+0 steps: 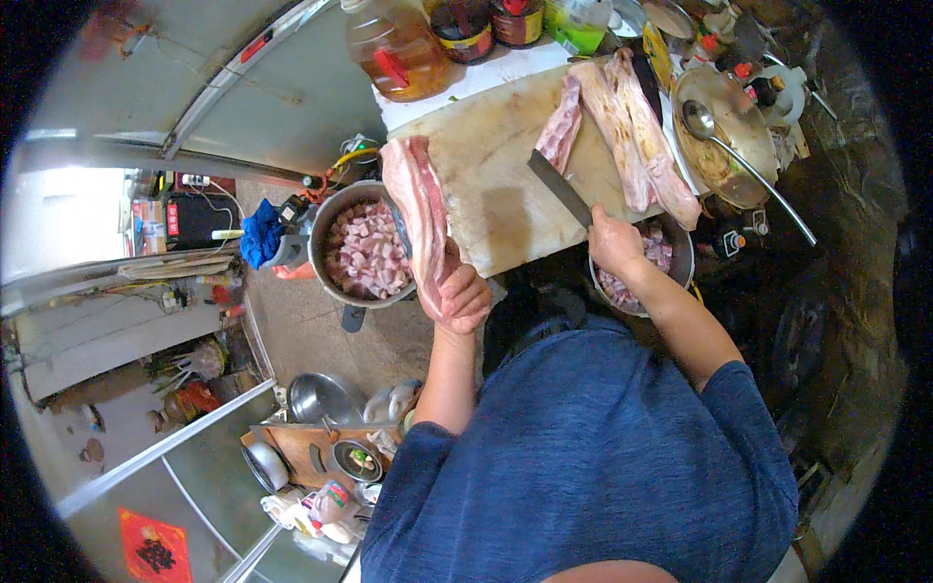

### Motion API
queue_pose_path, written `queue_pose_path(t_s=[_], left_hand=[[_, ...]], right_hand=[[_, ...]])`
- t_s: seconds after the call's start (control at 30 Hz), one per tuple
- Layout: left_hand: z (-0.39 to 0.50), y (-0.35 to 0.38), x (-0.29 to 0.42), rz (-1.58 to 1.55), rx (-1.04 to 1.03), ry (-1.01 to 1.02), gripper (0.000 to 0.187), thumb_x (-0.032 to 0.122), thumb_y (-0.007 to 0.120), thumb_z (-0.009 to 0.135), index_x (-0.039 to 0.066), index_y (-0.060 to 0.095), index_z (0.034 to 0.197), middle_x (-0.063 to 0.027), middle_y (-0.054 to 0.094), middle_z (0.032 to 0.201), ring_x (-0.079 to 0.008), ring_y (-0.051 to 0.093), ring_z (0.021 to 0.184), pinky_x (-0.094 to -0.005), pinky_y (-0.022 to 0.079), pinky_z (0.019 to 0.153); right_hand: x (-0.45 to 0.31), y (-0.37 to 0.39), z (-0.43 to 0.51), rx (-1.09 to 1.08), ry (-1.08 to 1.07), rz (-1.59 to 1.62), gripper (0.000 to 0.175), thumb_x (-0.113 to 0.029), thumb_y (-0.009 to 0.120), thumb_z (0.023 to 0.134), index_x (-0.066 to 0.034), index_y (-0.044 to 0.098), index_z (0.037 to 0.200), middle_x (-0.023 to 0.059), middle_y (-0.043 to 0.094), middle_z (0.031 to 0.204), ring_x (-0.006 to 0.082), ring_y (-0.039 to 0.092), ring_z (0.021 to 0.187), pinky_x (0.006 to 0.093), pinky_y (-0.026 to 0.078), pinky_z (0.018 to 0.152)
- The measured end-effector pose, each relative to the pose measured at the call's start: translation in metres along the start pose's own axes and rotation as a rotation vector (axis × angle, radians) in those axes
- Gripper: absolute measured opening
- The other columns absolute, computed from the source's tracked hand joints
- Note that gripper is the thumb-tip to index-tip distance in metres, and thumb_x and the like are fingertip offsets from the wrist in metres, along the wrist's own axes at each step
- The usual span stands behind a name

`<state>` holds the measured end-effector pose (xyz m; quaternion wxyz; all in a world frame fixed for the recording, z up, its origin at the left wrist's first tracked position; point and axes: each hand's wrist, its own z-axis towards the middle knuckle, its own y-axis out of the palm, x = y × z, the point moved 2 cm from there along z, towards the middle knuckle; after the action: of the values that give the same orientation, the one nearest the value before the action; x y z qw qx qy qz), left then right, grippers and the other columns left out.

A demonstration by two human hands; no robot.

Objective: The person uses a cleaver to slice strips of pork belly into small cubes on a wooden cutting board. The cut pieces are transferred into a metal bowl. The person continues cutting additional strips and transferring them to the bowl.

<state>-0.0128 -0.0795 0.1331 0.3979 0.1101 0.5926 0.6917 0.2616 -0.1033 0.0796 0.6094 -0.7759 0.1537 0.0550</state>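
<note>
My left hand (458,297) grips the lower end of a long strip of raw pork belly (417,211), raised over the left edge of the cutting board (503,218). Beside that strip is a metal pot (321,271) with cubed raw meat (367,251) in it. In my right hand (614,240) is a cleaver (560,189), its blade slanting up and left over the board. The blade's far end meets or overlaps a smaller piece of raw meat (561,131). Long pieces of raw meat (633,138) lie along the board's right side.
Below my right forearm, a second pot (689,266) holds cut meat, partly hidden. A wok (758,157) with a metal ladle (701,120) stands at right. A large oil jug (397,55) and dark jars (459,29) line the back. A steel basin (321,401) sits behind me at left.
</note>
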Motion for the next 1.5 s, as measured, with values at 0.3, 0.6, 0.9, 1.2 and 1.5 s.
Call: queue_pose_path(t_s=[0.3, 0.6, 0.9, 1.2, 1.5], left_hand=[[0.013, -0.004, 0.049, 1.901, 0.748, 0.063, 0.054, 0.034, 0.067, 0.090, -0.001, 0.052, 0.128, -0.0125, 0.065, 0.102, -0.0185, 0.062, 0.074, -0.0298, 0.051, 0.066], [0.028, -0.034, 0.127, 3.380, -0.356, -0.318, 0.050, 0.014, 0.053, 0.083, 0.022, 0.052, 0.132, -0.0045, 0.059, 0.120, -0.0254, 0.058, 0.106, -0.0395, 0.047, 0.088], [0.035, -0.017, 0.124, 3.191, 0.220, -0.296, 0.042, 0.029, 0.068, 0.082, 0.019, 0.062, 0.122, -0.0060, 0.059, 0.111, -0.0265, 0.056, 0.099, -0.0402, 0.048, 0.084], [0.069, -0.094, 0.109, 2.611, 0.733, 0.501, 0.024, 0.019, 0.079, 0.073, 0.005, 0.066, 0.088, -0.0138, 0.060, 0.094, -0.0324, 0.058, 0.089, -0.0406, 0.047, 0.080], [0.085, -0.110, 0.098, 2.559, 0.832, 0.486, 0.023, 0.021, 0.073, 0.080, 0.006, 0.065, 0.095, -0.0167, 0.057, 0.105, -0.0357, 0.055, 0.097, -0.0442, 0.044, 0.086]], right_hand=[[0.006, 0.006, 0.000, 0.056, -0.031, 0.007, 0.025, -0.012, 0.053, 0.083, -0.0005, 0.049, 0.105, 0.0199, 0.066, 0.076, 0.0393, 0.066, 0.068, 0.0530, 0.052, 0.061], [0.001, -0.003, 0.005, -0.065, 0.056, -0.005, 0.031, -0.015, 0.052, 0.087, 0.0010, 0.047, 0.112, 0.0224, 0.066, 0.077, 0.0420, 0.066, 0.075, 0.0544, 0.051, 0.068], [0.010, 0.003, 0.008, -0.046, 0.078, -0.035, 0.032, -0.023, 0.056, 0.089, -0.0010, 0.050, 0.111, 0.0236, 0.066, 0.076, 0.0434, 0.065, 0.073, 0.0546, 0.051, 0.069], [0.004, -0.004, 0.003, -0.072, 0.114, -0.021, 0.028, -0.025, 0.057, 0.090, -0.0036, 0.048, 0.105, 0.0247, 0.063, 0.079, 0.0460, 0.061, 0.076, 0.0550, 0.047, 0.071], [-0.047, -0.059, -0.023, 0.170, 0.107, 0.318, 0.023, -0.025, 0.057, 0.090, -0.0046, 0.054, 0.099, 0.0248, 0.064, 0.082, 0.0461, 0.062, 0.077, 0.0547, 0.048, 0.069]])
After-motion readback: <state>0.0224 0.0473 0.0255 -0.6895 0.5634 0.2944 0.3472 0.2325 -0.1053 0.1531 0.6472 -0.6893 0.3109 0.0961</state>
